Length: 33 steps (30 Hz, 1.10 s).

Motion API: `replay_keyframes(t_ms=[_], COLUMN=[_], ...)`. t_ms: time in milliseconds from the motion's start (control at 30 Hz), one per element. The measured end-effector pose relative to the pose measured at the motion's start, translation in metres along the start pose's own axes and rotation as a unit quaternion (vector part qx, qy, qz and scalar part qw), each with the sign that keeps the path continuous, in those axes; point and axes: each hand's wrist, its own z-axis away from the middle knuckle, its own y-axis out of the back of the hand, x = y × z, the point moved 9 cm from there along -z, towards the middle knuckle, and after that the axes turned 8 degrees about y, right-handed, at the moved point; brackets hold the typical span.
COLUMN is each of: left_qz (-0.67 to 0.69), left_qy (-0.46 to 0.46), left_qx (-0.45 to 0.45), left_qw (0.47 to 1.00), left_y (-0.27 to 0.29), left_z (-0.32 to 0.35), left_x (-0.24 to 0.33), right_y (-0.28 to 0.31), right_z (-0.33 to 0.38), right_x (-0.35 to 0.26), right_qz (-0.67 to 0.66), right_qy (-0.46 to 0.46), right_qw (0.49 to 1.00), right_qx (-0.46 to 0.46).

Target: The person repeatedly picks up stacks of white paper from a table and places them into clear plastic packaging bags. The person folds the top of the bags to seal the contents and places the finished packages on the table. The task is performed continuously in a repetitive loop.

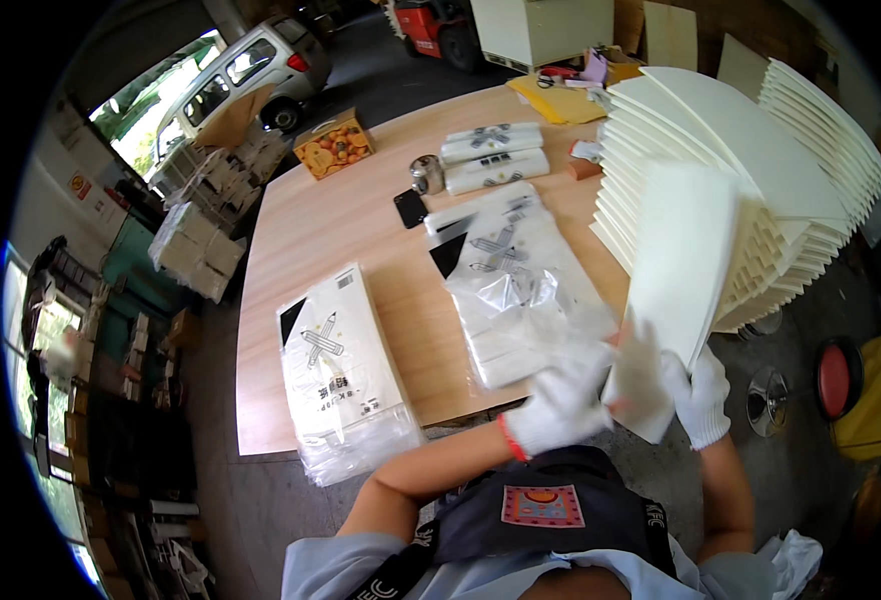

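Observation:
My right hand [698,396], in a white knit glove, grips the lower edge of a white paper stack [682,250] that tilts up in front of me. Beside that stack is my left hand [565,405], gloved with a red cuff; motion smears its fingers, so their hold cannot be made out. Just beyond the left hand lies a pile of clear plastic bags [515,290] printed with crossed pencils. Further left, a filled bag of white paper [345,355] lies with its loose plastic end over the table's near edge.
Tall fanned piles of cream paper [710,120] stand at the right. On the wooden table [300,230] are rolled bags [495,160], a metal jar [426,175], a black phone [410,209], a fruit box [333,146] and a yellow envelope [558,100]. A metal stool [768,400] stands at right.

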Motion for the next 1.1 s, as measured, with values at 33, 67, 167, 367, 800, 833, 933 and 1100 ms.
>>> replay_keyframes(t_ms=[33,67,167,367,800,833,933,1100], left_qz=[-0.056,-0.154,-0.137,0.343,0.130,0.093,0.189,0.185], left_qy=[-0.031,0.013,0.186,0.236,-0.028,0.026,0.045,-0.064], left_qx=[0.145,0.265,0.236,-0.029,0.010,0.005,-0.013,0.026], left_qw=[0.987,0.952,0.944,0.909,0.991,0.995,0.981,0.980], left_y=[0.042,0.060,0.062,0.043,0.011,0.011,0.012,-0.004], left_z=[-0.002,-0.001,-0.037,-0.071,-0.013,-0.019,0.004,0.072], left_x=[0.000,-0.023,-0.110,-0.140,-0.040,-0.048,-0.085,-0.108], right_y=[0.004,0.002,-0.017,-0.093,-0.194,-0.186,-0.200,-0.171], right_z=[0.006,0.013,0.040,0.050,0.005,-0.001,0.010,0.010], right_x=[-0.001,0.000,0.009,0.032,0.052,0.051,0.089,0.075], right_qz=[0.018,0.045,0.153,0.291,-0.246,-0.092,-0.399,-0.568], right_qy=[-0.019,0.015,0.076,0.074,-0.185,-0.164,-0.174,-0.269], right_qw=[0.999,0.996,0.971,0.884,0.884,0.914,0.851,0.749], right_qx=[-0.027,-0.072,-0.166,-0.359,-0.353,-0.358,-0.294,-0.209])
